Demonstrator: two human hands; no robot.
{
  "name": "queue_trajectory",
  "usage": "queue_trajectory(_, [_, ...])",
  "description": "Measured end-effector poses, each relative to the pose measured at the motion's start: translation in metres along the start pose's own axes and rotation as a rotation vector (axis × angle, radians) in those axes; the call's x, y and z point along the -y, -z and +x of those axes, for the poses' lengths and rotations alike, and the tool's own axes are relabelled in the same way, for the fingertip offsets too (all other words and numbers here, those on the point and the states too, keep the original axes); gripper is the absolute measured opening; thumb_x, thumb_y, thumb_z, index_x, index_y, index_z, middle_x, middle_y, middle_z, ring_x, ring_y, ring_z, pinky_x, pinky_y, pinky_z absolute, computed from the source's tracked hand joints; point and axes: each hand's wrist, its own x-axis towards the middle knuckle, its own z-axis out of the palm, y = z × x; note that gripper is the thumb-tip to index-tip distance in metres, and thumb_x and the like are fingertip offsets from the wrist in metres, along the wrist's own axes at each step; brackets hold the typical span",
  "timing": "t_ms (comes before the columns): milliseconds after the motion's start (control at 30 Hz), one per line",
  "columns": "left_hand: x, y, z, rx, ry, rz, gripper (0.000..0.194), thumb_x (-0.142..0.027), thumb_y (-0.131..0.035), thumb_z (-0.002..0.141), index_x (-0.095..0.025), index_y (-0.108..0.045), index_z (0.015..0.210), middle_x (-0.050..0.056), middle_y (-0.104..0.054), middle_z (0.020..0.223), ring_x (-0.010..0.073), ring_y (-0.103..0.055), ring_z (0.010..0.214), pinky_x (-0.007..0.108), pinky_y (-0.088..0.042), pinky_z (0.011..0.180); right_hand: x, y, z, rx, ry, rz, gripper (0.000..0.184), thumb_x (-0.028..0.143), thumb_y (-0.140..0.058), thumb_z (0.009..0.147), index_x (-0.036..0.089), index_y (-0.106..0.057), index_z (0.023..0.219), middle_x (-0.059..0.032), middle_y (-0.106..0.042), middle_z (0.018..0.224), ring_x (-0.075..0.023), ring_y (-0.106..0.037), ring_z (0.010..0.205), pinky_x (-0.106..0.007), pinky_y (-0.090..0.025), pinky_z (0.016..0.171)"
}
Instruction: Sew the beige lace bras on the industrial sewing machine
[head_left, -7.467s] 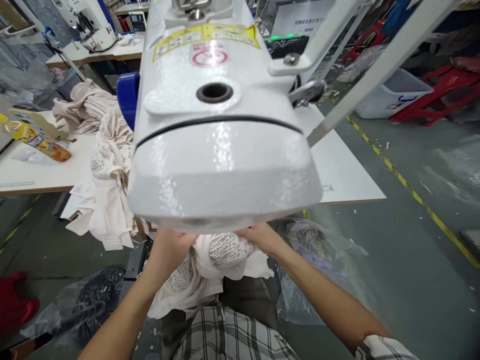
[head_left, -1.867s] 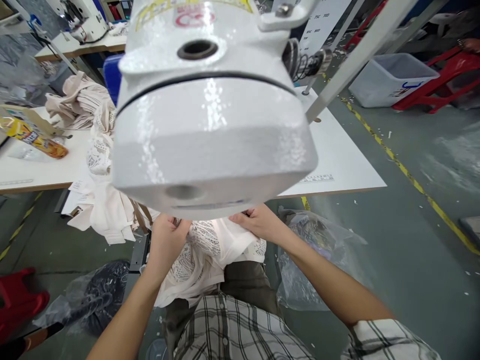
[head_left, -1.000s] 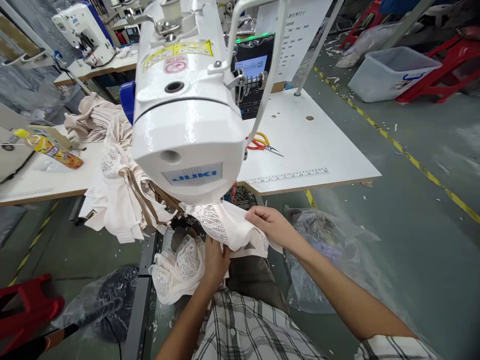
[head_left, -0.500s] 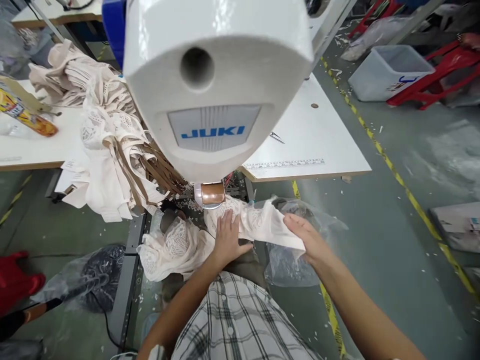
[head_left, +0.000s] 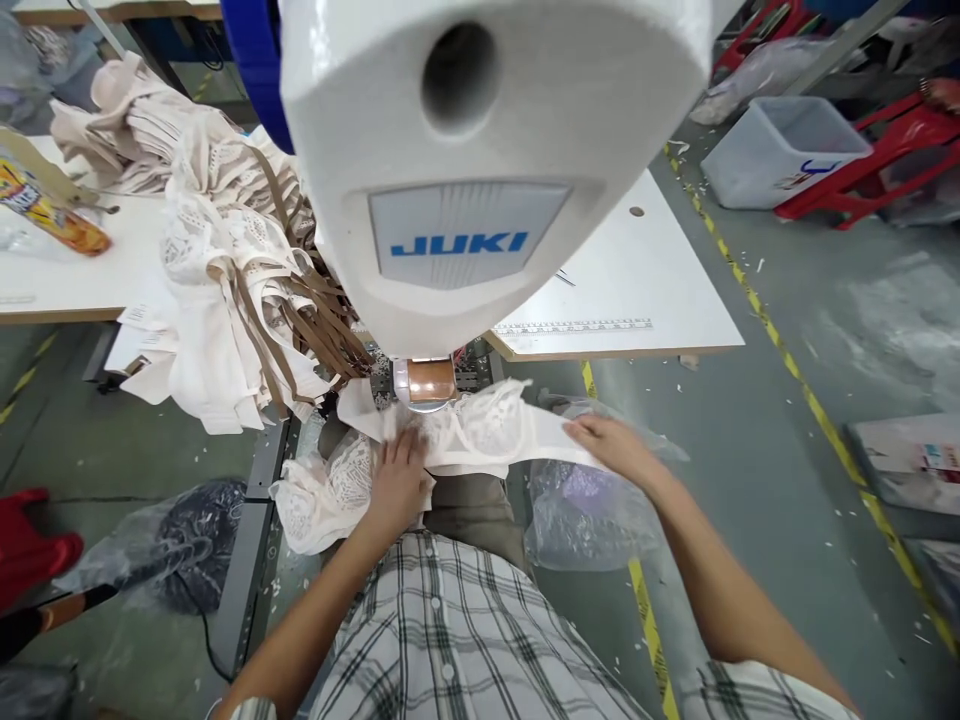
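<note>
A cream lace bra (head_left: 491, 425) is stretched sideways under the head of a white sewing machine (head_left: 480, 315). My right hand (head_left: 611, 445) pinches its right wing between thumb and fingers. Near the other cup, my left hand (head_left: 401, 480) has its slightly blurred fingers closed over the fabric, just left of the machine's copper-coloured guard (head_left: 431, 382). The needle area is hidden behind that guard. Beneath and to the left of my left hand, a second bunched cream lace bra (head_left: 319, 500) hangs over the machine's edge by my lap.
Stacked cream bras with brown straps (head_left: 225, 270) hang off the left table. A snack packet (head_left: 56, 215) lies beyond them. On the right stands a white tabletop (head_left: 637, 270) with a ruler (head_left: 577, 327). A clear plastic bag (head_left: 585, 520) hangs below my right hand.
My left hand has moved left and its spread fingers have drawn together. The bra is now stretched wider, with its cup turned open. My right hand keeps its hold.
</note>
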Motion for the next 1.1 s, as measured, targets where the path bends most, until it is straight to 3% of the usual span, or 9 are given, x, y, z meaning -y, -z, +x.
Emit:
queue_trajectory(167, [0.054,0.022,-0.059,0.007,0.383,0.113,0.041,-0.035,-0.044,0.093,-0.011,-0.053,0.125,0.023,-0.057,0.129,0.0335,-0.053,0.123,0.049,-0.043,0.102,0.008,-0.064,0.013,0.012,0.119,-0.107,0.036,0.042,-0.058,0.087,0.013,-0.065,0.106,-0.0224,-0.064,0.116,-0.0352,-0.056,0.115,-0.048,-0.038,0.101])
queue_trajectory(333, [0.108,0.070,-0.095,0.112,0.739,0.287,0.038,-0.046,-0.045,0.092,-0.012,-0.061,0.084,0.015,-0.064,0.074,0.0301,-0.063,0.075,0.035,-0.043,0.066,0.087,-0.144,-0.014,0.361,0.454,0.055,0.036,0.046,-0.047,0.097,0.020,-0.063,0.115,-0.0108,-0.066,0.117,-0.0233,-0.062,0.109,-0.035,-0.048,0.093])
queue_trajectory(500, [0.060,0.101,-0.102,0.187,0.703,0.295,0.040,-0.045,-0.037,0.098,-0.019,-0.054,0.073,0.006,-0.059,0.065,0.0189,-0.055,0.062,0.026,-0.027,0.058,0.177,-0.208,-0.039,0.600,0.837,0.129,0.068,0.060,-0.067,0.082,0.016,-0.055,0.132,-0.0158,-0.060,0.132,-0.0289,-0.055,0.120,-0.038,-0.044,0.098])
queue_trajectory(567, [0.030,0.120,-0.099,0.176,0.612,0.151,0.043,-0.047,-0.035,0.099,-0.020,-0.048,0.068,0.002,-0.052,0.059,0.0157,-0.049,0.058,0.026,-0.026,0.057,0.203,-0.215,-0.046,0.769,0.948,0.070,0.065,0.063,-0.070,0.077,0.014,-0.063,0.120,-0.0122,-0.069,0.109,-0.0259,-0.062,0.100,-0.033,-0.047,0.084])
queue_trajectory(667, [0.006,0.145,-0.088,-0.019,0.505,-0.217,0.042,-0.048,-0.042,0.097,-0.020,-0.047,0.067,0.000,-0.051,0.063,0.0148,-0.049,0.062,0.025,-0.034,0.061,0.225,-0.195,-0.056,0.992,0.983,0.040,0.046,0.060,-0.062,0.086,0.015,-0.066,0.079,0.0013,-0.059,0.062,-0.0136,-0.054,0.061,-0.024,-0.037,0.058])
queue_trajectory(767, [0.007,0.147,-0.069,-0.192,0.536,-0.648,0.031,-0.048,-0.054,0.092,-0.019,-0.062,0.101,0.007,-0.065,0.103,0.0199,-0.058,0.097,0.027,-0.043,0.083,0.228,-0.148,-0.064,0.969,0.927,0.243,0.041,0.055,-0.061,0.088,0.015,-0.063,0.079,0.0032,-0.056,0.064,-0.0106,-0.053,0.061,-0.020,-0.035,0.057])
queue_trajectory(833, [0.010,0.132,-0.053,-0.023,0.611,-1.007,0.042,-0.050,-0.062,0.086,-0.019,-0.062,0.115,0.010,-0.066,0.113,0.0229,-0.060,0.102,0.029,-0.046,0.083,0.223,-0.112,-0.069,0.965,0.847,0.345,0.036,0.051,-0.064,0.087,0.015,-0.064,0.085,0.0028,-0.059,0.070,-0.0105,-0.056,0.065,-0.018,-0.038,0.059])
queue_trajectory(933, [0.004,0.103,-0.031,0.236,0.672,-1.377,0.049,-0.057,-0.071,0.077,-0.015,-0.067,0.101,0.008,-0.068,0.085,0.0200,-0.061,0.077,0.027,-0.045,0.069,0.208,-0.064,-0.073,0.969,0.702,0.377,0.034,0.049,-0.067,0.084,0.015,-0.065,0.087,0.0026,-0.059,0.072,-0.0107,-0.055,0.067,-0.017,-0.040,0.059])
queue_trajectory(1100, [-0.025,0.089,-0.001,0.305,0.475,-1.021,0.046,-0.059,-0.060,0.086,-0.015,-0.055,0.071,-0.001,-0.048,0.063,0.0116,-0.044,0.063,0.023,-0.034,0.062,0.162,-0.006,-0.066,1.000,0.487,0.276,0.039,0.053,-0.062,0.085,0.015,-0.068,0.093,-0.0004,-0.065,0.079,-0.0147,-0.058,0.071,-0.021,-0.045,0.063])
